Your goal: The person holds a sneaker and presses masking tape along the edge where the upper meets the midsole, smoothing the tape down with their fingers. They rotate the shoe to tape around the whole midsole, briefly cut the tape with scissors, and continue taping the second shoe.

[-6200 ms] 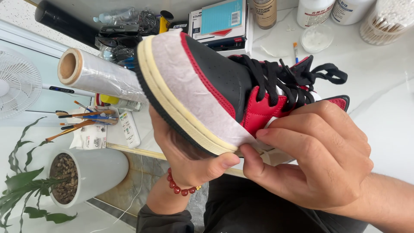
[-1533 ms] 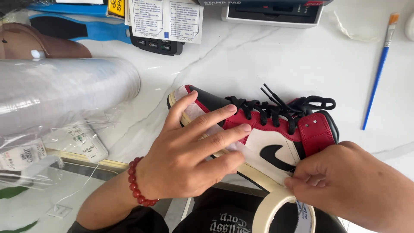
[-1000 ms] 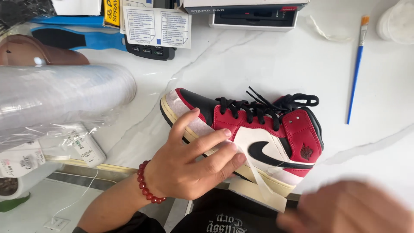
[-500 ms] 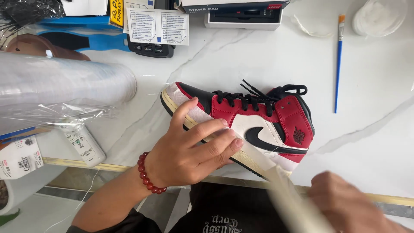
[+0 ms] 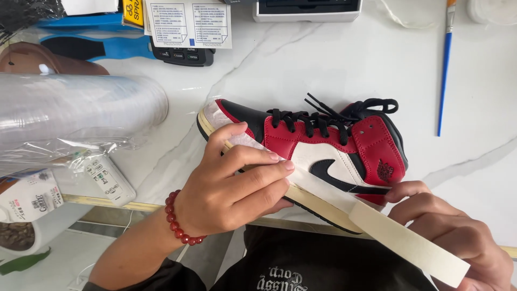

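A red, black and white high-top sneaker lies on its side on the white marble table, toe to the left. My left hand presses flat on its toe and cream midsole, fingers spread over masking tape stuck there. A strip of cream masking tape runs from the midsole down to the right. My right hand pinches that strip near the heel; the roll itself is out of view.
A big roll of clear plastic film lies at the left. A blue-handled paintbrush rests at the upper right. A label printer and printed labels sit at the back. A potted plant stands below the table edge.
The sneaker went from held up with its sole facing me to lying on the table. My right hand has pulled the tape out along the midsole toward the heel; the left hand stays pressed.
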